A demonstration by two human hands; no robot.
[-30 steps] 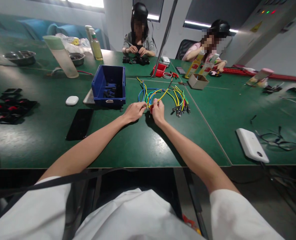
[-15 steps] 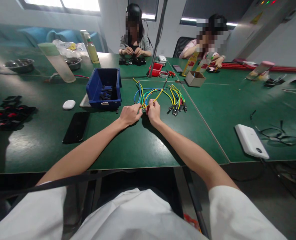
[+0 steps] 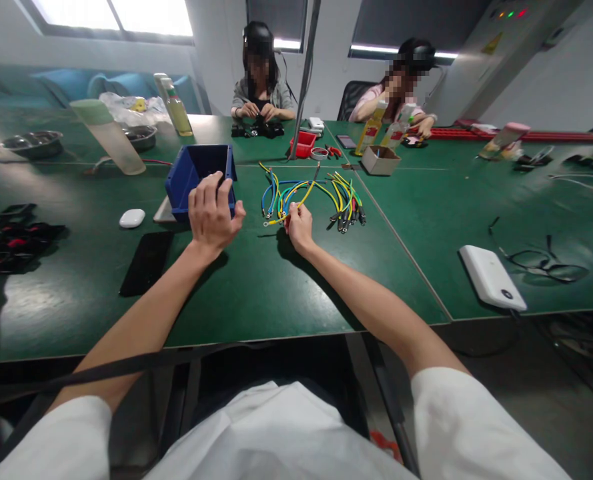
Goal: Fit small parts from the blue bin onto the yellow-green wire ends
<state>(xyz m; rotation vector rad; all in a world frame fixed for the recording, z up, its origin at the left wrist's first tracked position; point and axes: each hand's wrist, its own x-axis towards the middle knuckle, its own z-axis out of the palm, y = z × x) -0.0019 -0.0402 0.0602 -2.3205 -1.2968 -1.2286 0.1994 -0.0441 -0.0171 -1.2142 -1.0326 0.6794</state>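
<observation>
My left hand [image 3: 213,213] is over the front of the blue bin [image 3: 179,183], fingers apart and reaching toward its inside; the bin's contents are mostly hidden behind it. My right hand [image 3: 299,227] is closed on a yellow wire [image 3: 306,195] with a ring terminal [image 3: 267,224] sticking out to the left. Just beyond it, blue, green and yellow wires [image 3: 271,193] lie curved on the table. To the right of that hand rests a bunch of wires with black-sleeved ends [image 3: 345,215].
A black phone [image 3: 147,263] and a white earbud case [image 3: 132,218] lie left of the bin. A small cardboard box [image 3: 380,161] and a red tray [image 3: 303,144] stand farther back. At right are a white power bank [image 3: 492,277] and glasses [image 3: 549,265]. Two people sit opposite.
My left hand has let go of the wire and moved left to the blue bin, its fingers spreading. My right hand keeps hold of the yellow wire. The view has shifted slightly.
</observation>
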